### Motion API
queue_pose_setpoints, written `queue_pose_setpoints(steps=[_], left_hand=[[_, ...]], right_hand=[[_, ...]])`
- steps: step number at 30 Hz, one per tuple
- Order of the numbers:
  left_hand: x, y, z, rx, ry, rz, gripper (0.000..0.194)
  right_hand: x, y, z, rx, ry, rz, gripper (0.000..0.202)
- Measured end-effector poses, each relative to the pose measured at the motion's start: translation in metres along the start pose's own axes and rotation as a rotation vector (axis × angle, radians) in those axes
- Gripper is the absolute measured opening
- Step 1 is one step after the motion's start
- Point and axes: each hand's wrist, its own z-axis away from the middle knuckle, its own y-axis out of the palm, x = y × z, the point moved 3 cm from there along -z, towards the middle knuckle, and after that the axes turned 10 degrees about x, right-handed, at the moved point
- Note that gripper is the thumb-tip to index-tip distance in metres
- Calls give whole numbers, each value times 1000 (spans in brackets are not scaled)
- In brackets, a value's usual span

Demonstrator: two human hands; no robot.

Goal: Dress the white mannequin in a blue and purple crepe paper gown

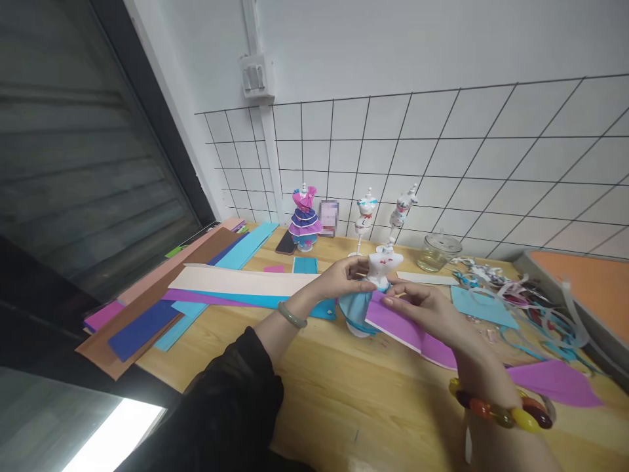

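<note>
A small white dress form (384, 262) with red marks on its chest stands on the wooden table, wearing a blue paper skirt (354, 309). My left hand (344, 278) grips it at the torso from the left, thumb across the waist. At the waist's right side, my right hand (425, 308) pinches the upper end of a purple paper strip (396, 320) against the blue skirt. The strip hangs down to the right beneath my right hand and forearm, with a wider purple piece (555, 381) showing beyond the wrist.
Coloured paper strips (255, 280) lie across the left. Behind stand a dressed mini form (305, 219), two bare forms (365, 213), a phone (286, 241) and a glass jar (439, 252). Ribbon scraps and clear tape (582, 321) clutter the right, beside an orange-topped tray (590, 282).
</note>
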Motion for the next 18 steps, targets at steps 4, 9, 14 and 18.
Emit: queue_pose_setpoints(steps=[4,9,14,18], left_hand=[[-1,-1,-4,-12,-17,8,54],[1,2,-12,-85,-27,16,56],[5,10,-18,-124,-54,67,81],[2,11,-18,-167,-42,-34,83]], right_hand=[[-5,-13,7,-100,1,13,39],[0,-25,16,-217,-32,67,36],[2,-19,16,-227,75,42,39],[1,-14,11,-233,98,-15,37]])
